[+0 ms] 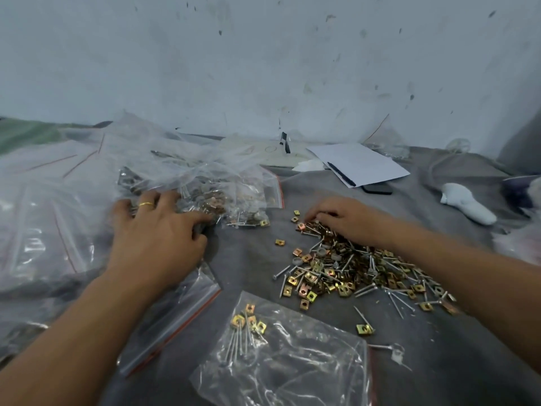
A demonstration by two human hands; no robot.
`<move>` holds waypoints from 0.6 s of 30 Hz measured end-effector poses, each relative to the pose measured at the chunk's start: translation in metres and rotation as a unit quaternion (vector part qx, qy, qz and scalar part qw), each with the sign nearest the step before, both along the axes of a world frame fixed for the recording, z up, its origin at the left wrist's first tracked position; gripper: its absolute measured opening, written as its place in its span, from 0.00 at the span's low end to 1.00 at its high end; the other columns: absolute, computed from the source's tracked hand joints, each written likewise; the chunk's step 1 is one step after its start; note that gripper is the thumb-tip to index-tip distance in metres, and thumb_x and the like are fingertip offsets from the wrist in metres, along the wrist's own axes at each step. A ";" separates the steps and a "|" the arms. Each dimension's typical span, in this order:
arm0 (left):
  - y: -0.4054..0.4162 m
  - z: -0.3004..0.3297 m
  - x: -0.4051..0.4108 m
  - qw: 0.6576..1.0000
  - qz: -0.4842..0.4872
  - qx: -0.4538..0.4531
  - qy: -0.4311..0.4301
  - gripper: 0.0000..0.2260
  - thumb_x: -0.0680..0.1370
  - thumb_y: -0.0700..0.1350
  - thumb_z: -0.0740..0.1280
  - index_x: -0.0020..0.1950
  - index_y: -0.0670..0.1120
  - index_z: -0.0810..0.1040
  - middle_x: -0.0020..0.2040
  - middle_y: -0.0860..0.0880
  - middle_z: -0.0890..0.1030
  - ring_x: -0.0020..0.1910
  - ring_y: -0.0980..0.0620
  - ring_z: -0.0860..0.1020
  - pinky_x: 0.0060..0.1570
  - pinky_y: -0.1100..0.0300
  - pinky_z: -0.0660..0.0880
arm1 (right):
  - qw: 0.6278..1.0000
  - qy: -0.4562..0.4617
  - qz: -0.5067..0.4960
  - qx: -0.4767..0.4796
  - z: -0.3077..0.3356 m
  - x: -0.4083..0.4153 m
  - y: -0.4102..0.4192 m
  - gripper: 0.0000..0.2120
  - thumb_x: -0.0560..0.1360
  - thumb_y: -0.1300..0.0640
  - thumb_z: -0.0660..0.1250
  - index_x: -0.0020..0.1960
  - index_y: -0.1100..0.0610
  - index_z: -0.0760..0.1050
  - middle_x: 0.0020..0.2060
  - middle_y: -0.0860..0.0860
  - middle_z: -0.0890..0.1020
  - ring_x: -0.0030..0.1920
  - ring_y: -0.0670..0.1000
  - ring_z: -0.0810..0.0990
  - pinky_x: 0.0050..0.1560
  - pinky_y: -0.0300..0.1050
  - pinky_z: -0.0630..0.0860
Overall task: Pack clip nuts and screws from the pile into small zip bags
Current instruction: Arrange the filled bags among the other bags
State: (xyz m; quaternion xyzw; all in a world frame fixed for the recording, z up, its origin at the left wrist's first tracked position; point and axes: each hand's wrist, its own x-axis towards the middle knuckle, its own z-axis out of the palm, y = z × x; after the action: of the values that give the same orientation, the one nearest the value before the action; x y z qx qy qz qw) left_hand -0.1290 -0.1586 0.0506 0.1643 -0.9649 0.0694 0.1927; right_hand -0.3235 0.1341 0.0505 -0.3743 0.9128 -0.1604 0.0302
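Now left hand (pixel 155 232) spread on filled bags (pixel 222 197) — right hand (pixel 342 221) seemingly pinching pile (pixel 351 271) pieces

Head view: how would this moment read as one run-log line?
left hand: on filled bags | right hand: picking in pile | near zip bag: partly filled

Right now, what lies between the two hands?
In the head view, between left hand and right hand: grey cloth, some stray clip nuts.

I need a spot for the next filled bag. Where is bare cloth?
Bare grey cloth lies between the left hand and the loose pile of brass clip nuts and screws, above the part-filled clear zip bag. The left side is crowded with heaped plastic bags.
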 end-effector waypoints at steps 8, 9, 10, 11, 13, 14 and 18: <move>0.006 0.003 0.002 1.000 0.007 0.002 -0.001 0.18 0.75 0.61 0.65 0.65 0.74 0.76 0.72 0.49 0.74 0.72 0.41 0.68 0.68 0.39 0.60 | 0.997 -0.077 -0.024 -0.011 0.029 0.044 0.061 0.11 0.85 0.51 0.63 0.59 0.39 0.83 0.55 0.43 0.85 0.57 0.51 0.82 0.63 0.60 0.76; 0.005 0.002 0.002 1.000 0.008 -0.001 -0.003 0.18 0.75 0.61 0.66 0.65 0.74 0.76 0.72 0.49 0.75 0.71 0.41 0.69 0.68 0.39 0.60 | 0.998 -0.059 -0.020 0.003 0.033 0.049 0.066 0.11 0.85 0.52 0.63 0.59 0.40 0.83 0.55 0.42 0.84 0.57 0.48 0.82 0.63 0.58 0.76; 0.004 0.001 0.002 1.000 0.009 -0.008 -0.006 0.18 0.75 0.61 0.66 0.64 0.74 0.76 0.71 0.48 0.75 0.71 0.40 0.70 0.67 0.39 0.61 | 0.999 -0.044 -0.016 0.013 0.036 0.053 0.070 0.12 0.85 0.53 0.64 0.59 0.40 0.83 0.56 0.41 0.84 0.58 0.46 0.81 0.64 0.56 0.76; 0.002 -0.001 0.001 1.000 0.011 -0.015 -0.009 0.18 0.74 0.61 0.66 0.64 0.73 0.77 0.71 0.48 0.76 0.70 0.40 0.70 0.67 0.38 0.62 | 0.999 -0.035 -0.018 0.015 0.040 0.057 0.075 0.12 0.85 0.54 0.63 0.60 0.40 0.82 0.57 0.40 0.84 0.58 0.44 0.81 0.64 0.54 0.77; 0.000 -0.002 0.000 1.000 0.007 -0.019 -0.015 0.19 0.73 0.62 0.66 0.64 0.74 0.76 0.70 0.48 0.76 0.69 0.38 0.71 0.67 0.36 0.64 | 0.999 -0.020 -0.034 -0.017 0.042 0.069 0.088 0.14 0.85 0.58 0.63 0.62 0.42 0.82 0.58 0.40 0.83 0.59 0.40 0.80 0.64 0.49 0.77; -0.002 -0.002 -0.002 1.000 0.004 -0.010 -0.024 0.19 0.73 0.62 0.65 0.63 0.74 0.76 0.71 0.47 0.76 0.69 0.38 0.71 0.67 0.35 0.65 | 0.998 -0.007 -0.050 -0.048 0.040 0.077 0.096 0.15 0.84 0.60 0.64 0.63 0.44 0.82 0.58 0.40 0.84 0.59 0.38 0.79 0.64 0.46 0.77; 0.005 0.002 -0.001 0.999 -0.015 0.020 -0.027 0.23 0.69 0.63 0.57 0.61 0.68 0.81 0.72 0.42 0.74 0.71 0.34 0.70 0.69 0.32 0.67 | 0.981 0.051 -0.113 -0.149 0.012 0.114 0.137 0.13 0.82 0.63 0.67 0.61 0.49 0.83 0.55 0.41 0.85 0.58 0.41 0.81 0.62 0.48 0.78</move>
State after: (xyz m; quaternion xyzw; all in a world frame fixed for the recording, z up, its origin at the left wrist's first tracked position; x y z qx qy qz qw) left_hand -0.1303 -0.1539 0.0530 0.1520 -0.9734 0.0514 0.1637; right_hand -0.2100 0.2714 0.0621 -0.2771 0.9152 -0.2779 -0.0912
